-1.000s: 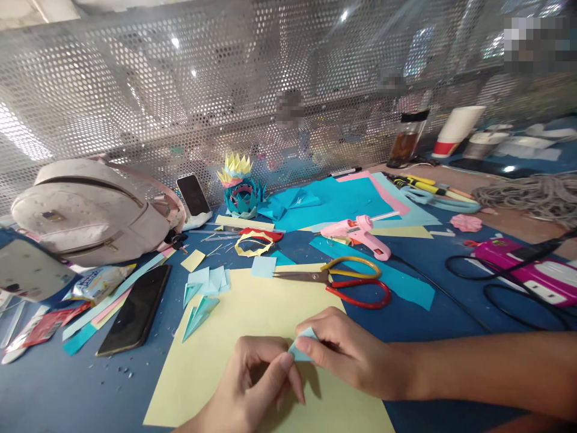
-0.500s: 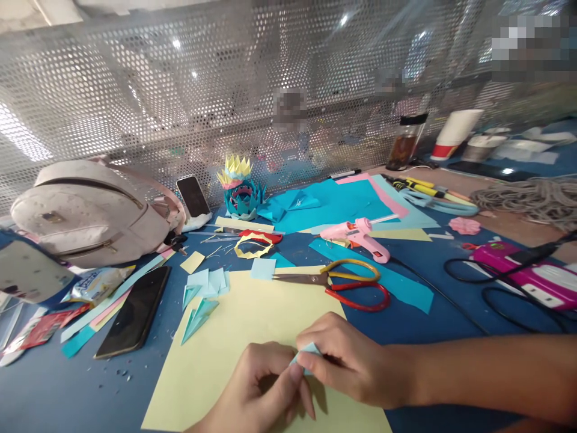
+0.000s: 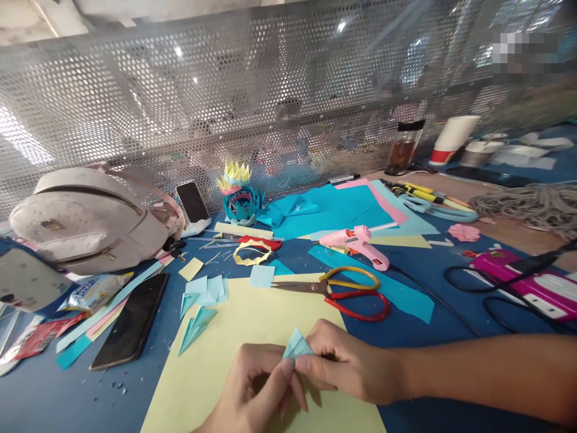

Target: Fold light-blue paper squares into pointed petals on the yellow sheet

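Note:
A small light-blue folded paper (image 3: pixel 297 345) with a pointed top is pinched between both hands. My left hand (image 3: pixel 264 385) grips its lower left part between thumb and fingers. My right hand (image 3: pixel 345 361) holds the right corner with thumb and forefinger. Both are over a large pale yellow sheet (image 3: pixel 202 385). Light-blue folded triangles (image 3: pixel 197 329) and small light-blue squares (image 3: pixel 206 290) lie at the sheet's upper left. Scissors (image 3: pixel 315 288) with one yellow and one red handle rest across its top edge, beside another light-blue square (image 3: pixel 262 276).
A pink glue gun (image 3: pixel 358 242) lies behind the scissors, its cord running right. A spiky paper crown model (image 3: pixel 243 201) stands at the back. Left are a backpack (image 3: pixel 90 210) and a dark phone (image 3: pixel 130 322); right, a magenta power strip (image 3: pixel 518 276).
The light-blue paper between my fingers has turned up and now shows a larger pointed face. Both hands stay in nearly the same place; the view has shifted slightly.

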Demonstrator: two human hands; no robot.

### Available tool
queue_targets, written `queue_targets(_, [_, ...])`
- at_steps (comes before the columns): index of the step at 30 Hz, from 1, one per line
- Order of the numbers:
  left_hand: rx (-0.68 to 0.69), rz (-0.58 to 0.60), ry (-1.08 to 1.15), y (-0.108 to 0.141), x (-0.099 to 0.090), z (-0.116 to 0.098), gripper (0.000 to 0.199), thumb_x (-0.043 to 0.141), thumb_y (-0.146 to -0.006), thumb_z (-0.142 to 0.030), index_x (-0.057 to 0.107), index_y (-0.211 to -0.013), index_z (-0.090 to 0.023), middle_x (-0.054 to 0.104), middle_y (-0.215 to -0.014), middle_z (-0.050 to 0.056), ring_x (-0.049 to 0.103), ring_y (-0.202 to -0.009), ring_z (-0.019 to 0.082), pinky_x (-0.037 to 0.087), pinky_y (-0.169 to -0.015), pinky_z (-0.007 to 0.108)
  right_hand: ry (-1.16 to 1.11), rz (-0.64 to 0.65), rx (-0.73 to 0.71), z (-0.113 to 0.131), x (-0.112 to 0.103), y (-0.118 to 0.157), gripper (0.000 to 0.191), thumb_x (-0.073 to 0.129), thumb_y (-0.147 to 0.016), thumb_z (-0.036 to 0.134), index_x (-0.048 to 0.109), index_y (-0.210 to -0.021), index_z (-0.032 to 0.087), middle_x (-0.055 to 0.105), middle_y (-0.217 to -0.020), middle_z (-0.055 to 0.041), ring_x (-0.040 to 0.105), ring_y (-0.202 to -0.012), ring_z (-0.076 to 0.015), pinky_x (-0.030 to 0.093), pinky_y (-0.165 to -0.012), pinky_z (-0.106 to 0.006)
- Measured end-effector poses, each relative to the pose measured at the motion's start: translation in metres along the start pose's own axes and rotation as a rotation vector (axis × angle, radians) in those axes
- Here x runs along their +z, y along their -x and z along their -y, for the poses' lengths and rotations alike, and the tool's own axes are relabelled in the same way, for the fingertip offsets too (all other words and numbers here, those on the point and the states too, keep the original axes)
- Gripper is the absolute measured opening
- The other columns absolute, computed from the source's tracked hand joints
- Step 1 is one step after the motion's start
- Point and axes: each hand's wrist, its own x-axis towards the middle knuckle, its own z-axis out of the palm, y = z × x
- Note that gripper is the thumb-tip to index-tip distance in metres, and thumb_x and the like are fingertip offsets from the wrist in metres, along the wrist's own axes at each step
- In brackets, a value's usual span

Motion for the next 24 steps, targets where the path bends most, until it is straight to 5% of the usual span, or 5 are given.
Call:
queue_targets(4, [0.017, -0.005, 0.006, -0.002, 0.003, 0.005, 0.068, 0.044, -0.101, -0.061, 0.070, -0.064, -0.010, 0.052, -0.059, 0.003, 0.042, -0.053, 0.009, 0.030, -0.054, 0.023, 0.007, -0.027, -0.008, -0.003, 0.000, 0.001, 0.059, 0.049, -0.101, 0.057, 0.043, -0.059, 0.016, 0.042, -0.053, 0.0039, 0.037, -0.050, -0.0071, 0.031, -0.050, -0.021])
queue_targets(10, [0.073, -0.013, -0.050, -0.007, 0.007, 0.010, 0.071, 0.039, -0.102, -0.062, 0.068, -0.061, -0.012, 0.044, -0.049, 0.000, 0.041, -0.050, 0.010, 0.031, -0.053, 0.023, -0.028, -0.015, -0.013, -0.005, -0.001, 0.000, 0.059, 0.050, -0.100, 0.058, 0.047, -0.060, 0.015, 0.042, -0.055, 0.0043, 0.037, -0.052, -0.0070, 0.031, -0.051, -0.021])
queue_targets(17, [0.149, -0.002, -0.160, -0.010, 0.005, 0.006, 0.068, 0.036, -0.106, -0.053, 0.071, -0.062, -0.013, 0.065, -0.062, 0.007, 0.057, -0.064, 0.013, 0.042, -0.073, 0.024, 0.012, -0.050, 0.027, -0.006, -0.001, -0.001, 0.063, 0.047, -0.100, 0.063, 0.041, -0.057, 0.017, 0.037, -0.053, 0.0048, 0.032, -0.050, -0.0071, 0.026, -0.048, -0.022])
queue_targets(24, [0.252, 0.000, -0.239, -0.014, 0.007, 0.013, 0.072, 0.031, -0.105, -0.056, 0.067, -0.056, -0.016, 0.061, -0.051, 0.007, 0.054, -0.053, 0.013, 0.040, -0.059, 0.024, 0.069, -0.097, 0.090, -0.004, 0.002, -0.003, 0.068, 0.046, -0.096, 0.070, 0.035, -0.054, 0.018, 0.029, -0.050, 0.0059, 0.022, -0.050, -0.0071, 0.019, -0.045, -0.023])
